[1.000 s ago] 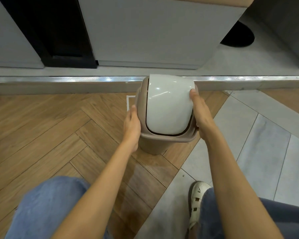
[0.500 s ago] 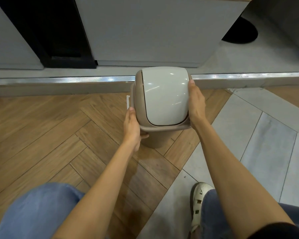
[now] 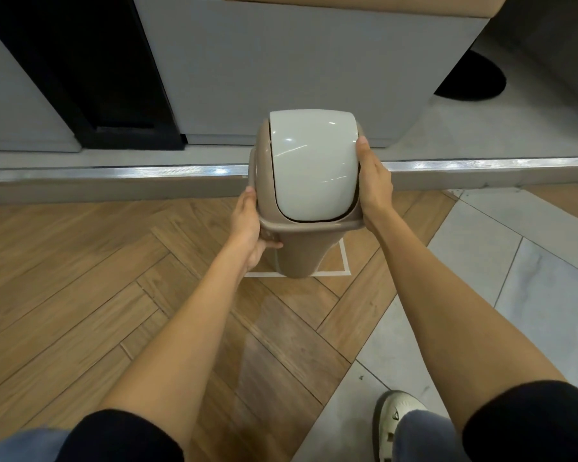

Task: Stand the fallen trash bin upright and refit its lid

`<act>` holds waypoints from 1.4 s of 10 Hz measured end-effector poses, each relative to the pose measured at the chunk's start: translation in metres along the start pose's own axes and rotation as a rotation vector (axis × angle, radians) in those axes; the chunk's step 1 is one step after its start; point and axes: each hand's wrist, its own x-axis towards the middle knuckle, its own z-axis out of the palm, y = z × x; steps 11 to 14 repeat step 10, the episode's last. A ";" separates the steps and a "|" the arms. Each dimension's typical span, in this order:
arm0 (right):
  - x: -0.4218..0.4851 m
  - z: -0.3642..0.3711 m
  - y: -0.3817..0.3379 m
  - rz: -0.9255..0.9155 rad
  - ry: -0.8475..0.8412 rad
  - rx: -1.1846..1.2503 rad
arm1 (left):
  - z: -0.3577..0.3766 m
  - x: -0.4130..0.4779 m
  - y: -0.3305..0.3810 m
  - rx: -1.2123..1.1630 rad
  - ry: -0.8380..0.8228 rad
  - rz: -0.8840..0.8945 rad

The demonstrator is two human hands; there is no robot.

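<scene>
Trash bin (image 3: 299, 251) stood upright on the wood floor (image 3: 80, 278) at the taped square's (image 3: 342, 266) near edge, lid (image 3: 311, 168) seated. Left hand (image 3: 249, 225) wrapped the rim, right hand (image 3: 374, 181) pressed flat against the lid's side. Likely light, stiff, slick plastic; rim gives the best hold.

Herringbone wood floor (image 3: 80, 278), grey cabinets (image 3: 297, 61)

A tapered taupe plastic trash bin (image 3: 299, 253) stands upright on the herringbone wood floor (image 3: 80, 278), its base inside a white tape square (image 3: 345, 263). A taupe lid with a glossy pale grey swing flap (image 3: 312, 165) sits on top, seemingly seated. The left hand (image 3: 250, 228) grips the near-left rim; the right hand (image 3: 374, 185) presses the lid's right side. A white sandal (image 3: 396, 420) shows near right.
</scene>
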 end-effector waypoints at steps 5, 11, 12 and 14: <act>0.044 0.015 -0.002 -0.027 -0.019 0.005 | 0.010 0.033 0.018 0.000 0.001 0.016; 0.054 -0.009 -0.040 0.013 -0.109 -0.252 | 0.026 -0.007 0.085 0.336 0.302 0.253; 0.054 -0.009 -0.040 0.013 -0.109 -0.252 | 0.026 -0.007 0.085 0.336 0.302 0.253; 0.054 -0.009 -0.040 0.013 -0.109 -0.252 | 0.026 -0.007 0.085 0.336 0.302 0.253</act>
